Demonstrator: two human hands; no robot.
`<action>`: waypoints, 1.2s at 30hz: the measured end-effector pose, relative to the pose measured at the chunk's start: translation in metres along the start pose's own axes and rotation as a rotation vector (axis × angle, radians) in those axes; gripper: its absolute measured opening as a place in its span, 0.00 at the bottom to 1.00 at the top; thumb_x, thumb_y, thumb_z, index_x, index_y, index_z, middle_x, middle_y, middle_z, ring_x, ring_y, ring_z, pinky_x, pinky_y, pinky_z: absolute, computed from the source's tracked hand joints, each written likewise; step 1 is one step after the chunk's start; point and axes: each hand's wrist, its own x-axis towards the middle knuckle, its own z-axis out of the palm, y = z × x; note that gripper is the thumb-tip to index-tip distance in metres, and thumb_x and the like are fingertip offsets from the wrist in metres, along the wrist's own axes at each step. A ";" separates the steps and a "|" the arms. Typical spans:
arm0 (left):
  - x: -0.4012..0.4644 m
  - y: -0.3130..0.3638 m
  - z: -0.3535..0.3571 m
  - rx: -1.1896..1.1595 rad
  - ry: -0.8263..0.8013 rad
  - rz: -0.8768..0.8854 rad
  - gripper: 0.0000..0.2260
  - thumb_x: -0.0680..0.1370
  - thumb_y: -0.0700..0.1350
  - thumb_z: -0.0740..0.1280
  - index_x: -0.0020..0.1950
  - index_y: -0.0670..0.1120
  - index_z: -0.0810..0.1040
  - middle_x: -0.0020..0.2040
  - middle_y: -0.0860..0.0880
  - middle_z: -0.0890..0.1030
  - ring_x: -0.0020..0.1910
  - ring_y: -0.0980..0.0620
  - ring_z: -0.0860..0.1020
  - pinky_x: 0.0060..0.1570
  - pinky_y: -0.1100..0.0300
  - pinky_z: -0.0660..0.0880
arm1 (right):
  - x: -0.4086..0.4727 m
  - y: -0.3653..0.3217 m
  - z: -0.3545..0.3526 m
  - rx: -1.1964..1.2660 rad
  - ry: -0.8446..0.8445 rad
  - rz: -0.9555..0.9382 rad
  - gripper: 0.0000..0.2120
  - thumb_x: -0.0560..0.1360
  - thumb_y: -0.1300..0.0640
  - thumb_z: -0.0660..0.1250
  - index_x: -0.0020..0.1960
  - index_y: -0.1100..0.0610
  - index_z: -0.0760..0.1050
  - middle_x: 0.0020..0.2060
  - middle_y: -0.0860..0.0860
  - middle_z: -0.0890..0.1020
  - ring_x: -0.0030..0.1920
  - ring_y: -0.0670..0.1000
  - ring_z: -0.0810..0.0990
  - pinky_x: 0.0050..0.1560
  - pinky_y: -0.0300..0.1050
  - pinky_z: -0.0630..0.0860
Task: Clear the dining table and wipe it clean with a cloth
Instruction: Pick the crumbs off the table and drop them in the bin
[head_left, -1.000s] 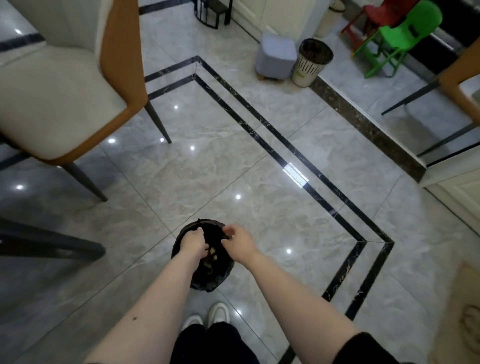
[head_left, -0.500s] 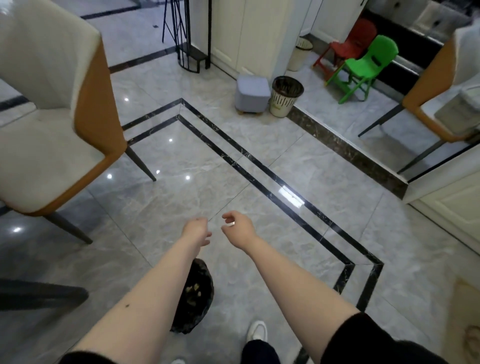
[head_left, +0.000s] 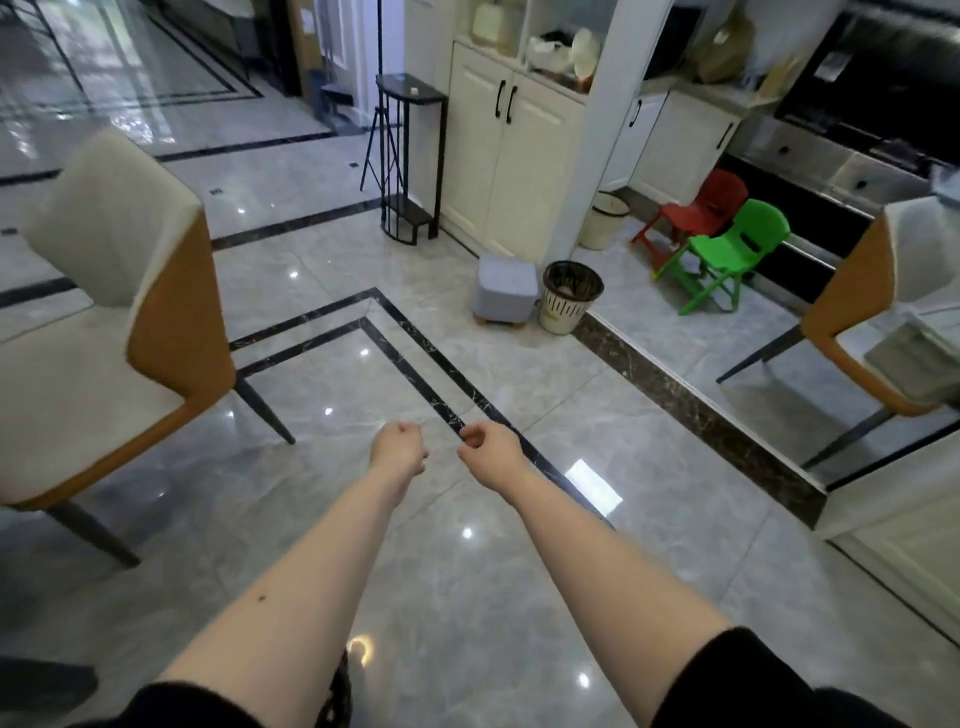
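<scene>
Both arms reach forward over the grey marble floor (head_left: 467, 597), and the two hands hang in the air close to each other, not touching. The left hand (head_left: 397, 453) is curled into a loose fist, its grip pressed together, and nothing shows inside it. The right hand (head_left: 488, 451) has its fingers bent toward the thumb in a small pinch; whether something thin sits in that grip I cannot tell, because it is too small to see. Black sleeves (head_left: 769, 686) cover the upper arms at the near edge. Between the arms, at the very bottom, a dark crumpled thing (head_left: 335, 696) is mostly hidden under the left forearm and cut off by the edge — it may be a bag, but it is hard to make out. The dining table is not in view, and no cloth is seen. On the left stands a cream and orange chair (head_left: 114, 322), its seat cut by the left edge; a second chair (head_left: 857, 301) on the right is also cut off, with a blurred pale object on its seat. Farther away, near the white cabinet (head_left: 498, 171), stand a grey stool (head_left: 506, 291) and just beside it a slotted bin (head_left: 569, 301) — then a green small chair (head_left: 732, 254) and a red one (head_left: 701, 205) behind it.
</scene>
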 end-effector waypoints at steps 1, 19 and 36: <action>0.006 0.010 -0.001 -0.011 0.011 0.006 0.08 0.80 0.42 0.55 0.54 0.41 0.71 0.43 0.44 0.73 0.42 0.47 0.75 0.36 0.58 0.73 | 0.009 -0.009 -0.004 -0.008 -0.010 -0.026 0.14 0.75 0.62 0.64 0.60 0.61 0.75 0.55 0.57 0.79 0.56 0.54 0.78 0.50 0.37 0.70; 0.186 0.180 -0.033 -0.101 0.219 0.026 0.07 0.80 0.40 0.55 0.49 0.41 0.72 0.43 0.43 0.74 0.45 0.44 0.75 0.51 0.51 0.76 | 0.221 -0.183 -0.013 -0.073 -0.155 -0.218 0.14 0.75 0.61 0.64 0.60 0.60 0.74 0.49 0.54 0.78 0.51 0.53 0.77 0.53 0.42 0.74; 0.358 0.324 -0.085 -0.093 0.549 0.015 0.13 0.81 0.45 0.56 0.61 0.41 0.73 0.53 0.42 0.77 0.54 0.43 0.76 0.59 0.47 0.75 | 0.448 -0.348 0.007 -0.166 -0.453 -0.459 0.14 0.77 0.62 0.62 0.62 0.60 0.73 0.56 0.57 0.78 0.58 0.55 0.76 0.58 0.43 0.73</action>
